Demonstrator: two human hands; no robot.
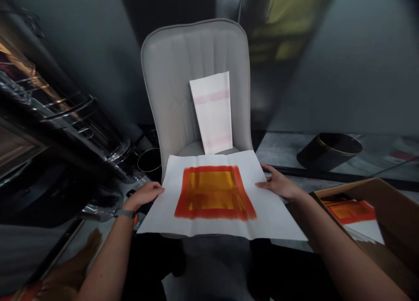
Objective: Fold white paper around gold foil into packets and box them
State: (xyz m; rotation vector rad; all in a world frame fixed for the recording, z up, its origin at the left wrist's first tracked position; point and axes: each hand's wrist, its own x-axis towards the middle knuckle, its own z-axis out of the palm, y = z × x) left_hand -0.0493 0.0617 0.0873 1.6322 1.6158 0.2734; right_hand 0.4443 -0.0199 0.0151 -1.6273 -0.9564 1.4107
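A large white sheet of paper point(275, 213) with a gold rectangle framed in orange-red lies spread over the seat of a grey chair point(173, 87). My left hand point(147, 194) pinches its left edge. On the opposite edge, my right hand point(275, 182) grips the paper between thumb and fingers. Faint creases cross the sheet. Behind it, a folded white paper point(214, 113) with pale pink bands leans against the chair's backrest; neither hand touches it.
An open cardboard box point(386, 205) at the right holds similar gold and orange sheets. A dark round bin point(327, 150) with its reflective surroundings stands behind the box. Plastic-wrapped items point(88, 126) line the left side.
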